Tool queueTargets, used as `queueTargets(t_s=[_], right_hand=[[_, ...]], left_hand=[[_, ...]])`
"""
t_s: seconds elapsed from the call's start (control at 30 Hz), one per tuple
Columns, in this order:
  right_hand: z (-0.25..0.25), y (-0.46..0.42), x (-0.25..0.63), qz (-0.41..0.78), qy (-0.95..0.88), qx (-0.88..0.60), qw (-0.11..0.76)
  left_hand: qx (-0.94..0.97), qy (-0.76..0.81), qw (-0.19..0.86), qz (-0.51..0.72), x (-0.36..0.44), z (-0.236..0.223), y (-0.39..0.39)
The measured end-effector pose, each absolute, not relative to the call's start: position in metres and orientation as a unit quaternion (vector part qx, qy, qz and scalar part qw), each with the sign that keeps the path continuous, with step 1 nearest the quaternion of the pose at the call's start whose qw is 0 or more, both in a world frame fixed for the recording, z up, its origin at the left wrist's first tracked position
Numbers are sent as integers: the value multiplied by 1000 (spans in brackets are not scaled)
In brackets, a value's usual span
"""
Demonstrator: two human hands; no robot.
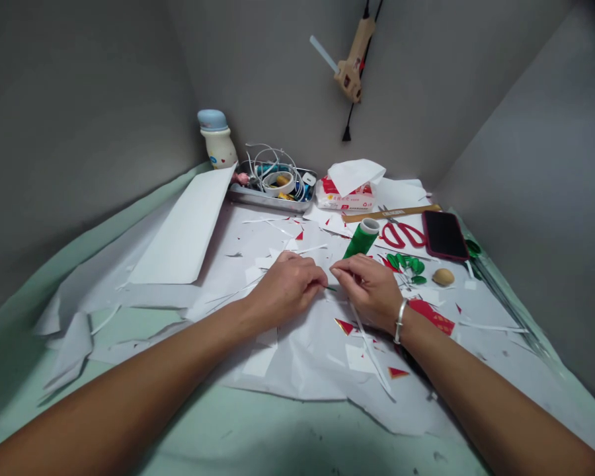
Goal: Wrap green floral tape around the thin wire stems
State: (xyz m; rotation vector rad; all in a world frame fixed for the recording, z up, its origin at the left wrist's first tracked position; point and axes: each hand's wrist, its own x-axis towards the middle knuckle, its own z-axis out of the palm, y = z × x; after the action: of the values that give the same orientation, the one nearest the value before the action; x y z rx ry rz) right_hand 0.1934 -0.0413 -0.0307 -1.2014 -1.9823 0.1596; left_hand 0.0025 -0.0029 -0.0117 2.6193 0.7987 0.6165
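Observation:
My left hand and my right hand meet at the middle of the paper-covered table. Both are pinched together on a thin green stem-like strip that shows between the fingertips. The right wrist wears a silver bracelet. A long white paper strip runs out from under the right hand toward me. A green tape roll lies just beyond the right hand. Small green leaf cutouts lie to its right.
Red-handled scissors, a wooden ruler, a phone and a small tan lump lie at right. A metal tray of cables and tape, a tissue pack and a bottle stand behind. A glue gun hangs on the wall. Paper scraps lie everywhere.

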Motion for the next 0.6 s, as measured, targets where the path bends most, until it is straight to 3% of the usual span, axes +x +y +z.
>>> queueTargets(t_s=[0.2,0.37,0.6], right_hand=[[-37,-38,194,112,-792,-491,346],[-31,-48,185,38,-853,-435,288],[-28,-47,189,29,-811,-453,369]], left_hand=[[860,330,261,290,2,-2,-4],[853,382,200,295,1,-5,-3],[915,302,146,226,2,-13,-2]])
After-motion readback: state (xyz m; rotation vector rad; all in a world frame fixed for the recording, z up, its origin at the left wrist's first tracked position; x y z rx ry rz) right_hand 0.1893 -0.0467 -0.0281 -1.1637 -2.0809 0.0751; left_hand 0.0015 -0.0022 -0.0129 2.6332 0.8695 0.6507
